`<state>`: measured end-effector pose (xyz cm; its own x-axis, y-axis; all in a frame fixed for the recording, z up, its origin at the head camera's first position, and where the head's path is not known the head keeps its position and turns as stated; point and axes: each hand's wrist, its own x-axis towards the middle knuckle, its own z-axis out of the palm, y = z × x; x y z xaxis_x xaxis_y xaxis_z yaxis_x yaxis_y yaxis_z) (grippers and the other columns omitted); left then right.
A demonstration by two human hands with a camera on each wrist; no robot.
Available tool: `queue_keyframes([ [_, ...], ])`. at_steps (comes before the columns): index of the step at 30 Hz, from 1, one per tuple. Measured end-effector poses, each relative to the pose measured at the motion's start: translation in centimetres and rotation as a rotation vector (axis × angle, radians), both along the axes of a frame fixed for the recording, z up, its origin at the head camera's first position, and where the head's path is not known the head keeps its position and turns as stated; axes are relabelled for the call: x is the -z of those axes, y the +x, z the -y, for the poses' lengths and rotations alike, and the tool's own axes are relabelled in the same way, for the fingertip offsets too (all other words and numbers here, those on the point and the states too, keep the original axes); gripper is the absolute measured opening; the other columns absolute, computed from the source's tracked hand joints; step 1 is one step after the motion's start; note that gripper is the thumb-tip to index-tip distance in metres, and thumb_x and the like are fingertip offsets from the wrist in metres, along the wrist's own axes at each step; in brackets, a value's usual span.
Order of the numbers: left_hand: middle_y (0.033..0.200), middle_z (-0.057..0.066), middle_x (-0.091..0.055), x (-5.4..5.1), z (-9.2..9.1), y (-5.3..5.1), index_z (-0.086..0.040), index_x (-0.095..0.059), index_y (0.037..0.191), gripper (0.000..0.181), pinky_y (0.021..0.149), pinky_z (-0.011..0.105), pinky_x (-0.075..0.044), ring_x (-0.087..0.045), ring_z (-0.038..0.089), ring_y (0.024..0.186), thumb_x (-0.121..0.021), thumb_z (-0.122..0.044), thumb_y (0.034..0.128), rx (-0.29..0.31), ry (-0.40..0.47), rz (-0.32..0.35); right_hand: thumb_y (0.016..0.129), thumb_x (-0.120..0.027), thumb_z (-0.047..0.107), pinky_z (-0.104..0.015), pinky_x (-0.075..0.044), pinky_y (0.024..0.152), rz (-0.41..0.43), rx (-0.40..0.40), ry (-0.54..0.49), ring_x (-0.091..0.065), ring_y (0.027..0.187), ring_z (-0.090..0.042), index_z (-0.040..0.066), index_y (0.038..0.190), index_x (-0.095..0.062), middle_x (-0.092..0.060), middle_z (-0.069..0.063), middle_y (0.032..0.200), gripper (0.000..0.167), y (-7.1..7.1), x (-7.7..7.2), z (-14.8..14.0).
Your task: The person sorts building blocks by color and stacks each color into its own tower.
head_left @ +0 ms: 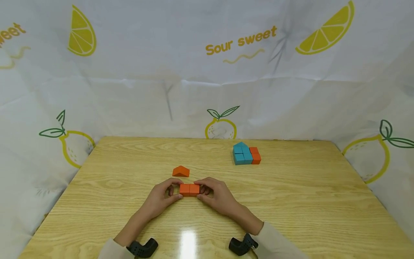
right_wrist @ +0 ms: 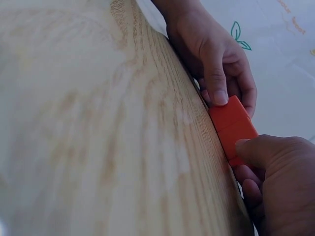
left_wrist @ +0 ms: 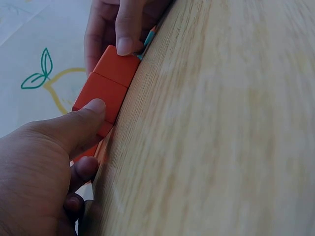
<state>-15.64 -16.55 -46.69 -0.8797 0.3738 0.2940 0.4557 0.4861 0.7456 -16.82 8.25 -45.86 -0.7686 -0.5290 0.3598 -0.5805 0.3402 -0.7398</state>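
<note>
At the near side, black devices [head_left: 142, 249] sat at both wrists; no brand could be read on them. Beyond, the left hand [head_left: 161, 197] and right hand [head_left: 220, 196] pinched the outer ends of two orange blocks [head_left: 189, 190], side by side on the bench [head_left: 307, 208], apparently to keep them flush. Just farther lay an orange triangular block [head_left: 180, 171], likely left within reach. Farther right, blue blocks [head_left: 242, 155] touched more orange blocks [head_left: 256, 157]. The far cloth [head_left: 145, 54] read "Sour sweet", with a cut-off "weet" at far left.
</note>
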Motion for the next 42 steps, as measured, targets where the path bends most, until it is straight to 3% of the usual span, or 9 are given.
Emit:
queue_keyframes([
  [42,0.076,-0.006,-0.050,-0.39,-0.04,0.14,-0.020,-0.060,0.116,0.036,0.060,0.026,-0.040,-0.046,0.010,0.067,-0.075,-0.017,0.0839,-0.009,0.011,0.051,0.085,-0.074,0.013,-0.028,-0.051,0.071,0.010,-0.022,-0.008,-0.059,0.081,-0.016,0.005,0.125,-0.060,-0.060,-0.001,0.098,0.043,-0.21,0.04,-0.10],
])
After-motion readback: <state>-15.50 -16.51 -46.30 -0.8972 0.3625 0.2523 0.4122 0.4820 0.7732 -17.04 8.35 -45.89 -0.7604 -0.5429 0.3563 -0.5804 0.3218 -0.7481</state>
